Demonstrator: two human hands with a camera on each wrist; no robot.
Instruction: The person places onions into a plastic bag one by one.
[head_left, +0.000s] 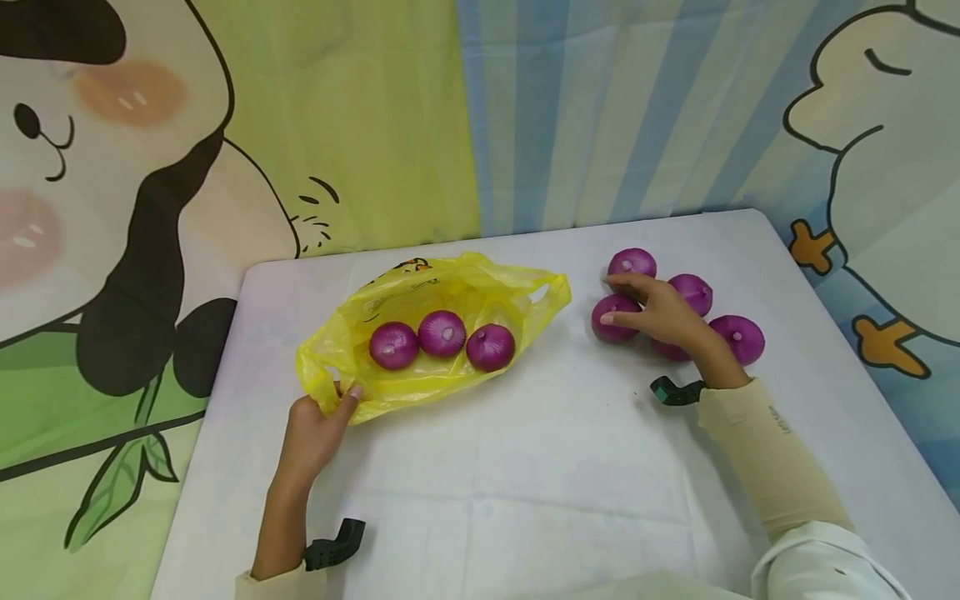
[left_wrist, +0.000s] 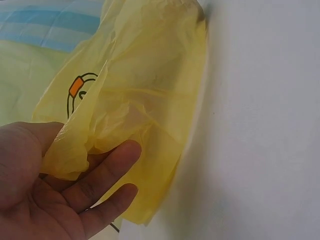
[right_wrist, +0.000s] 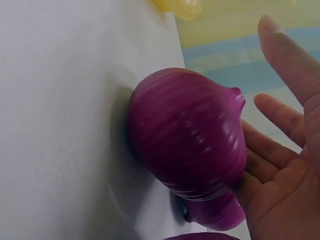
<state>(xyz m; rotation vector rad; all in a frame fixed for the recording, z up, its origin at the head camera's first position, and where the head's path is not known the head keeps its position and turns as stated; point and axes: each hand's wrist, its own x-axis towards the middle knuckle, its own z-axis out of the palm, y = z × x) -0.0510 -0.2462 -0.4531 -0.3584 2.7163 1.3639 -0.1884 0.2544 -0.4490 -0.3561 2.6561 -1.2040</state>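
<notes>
A yellow plastic bag (head_left: 420, 396) lies spread open on the table, its mouth facing up. Three purple onions (head_left: 442, 334) sit in a row inside it. The left hand (head_left: 318, 429) pinches the bag by its near left handle; in the left wrist view the gathered yellow film (left_wrist: 75, 150) runs between thumb and fingers. Over at the right, the right hand (head_left: 663, 315) reaches above a cluster of several purple onions. Its thumb and fingers are spread over the leftmost onion (head_left: 609, 325). The right wrist view shows that onion (right_wrist: 185, 132) beside the outstretched fingers.
Other loose onions lie around the right hand: one behind (head_left: 632, 260), one behind the knuckles (head_left: 693, 292), one by the wrist (head_left: 742, 340) and one partly hidden under the hand. A white cloth covers the table (head_left: 525, 475). A cartoon-printed curtain (head_left: 585, 108) hangs behind.
</notes>
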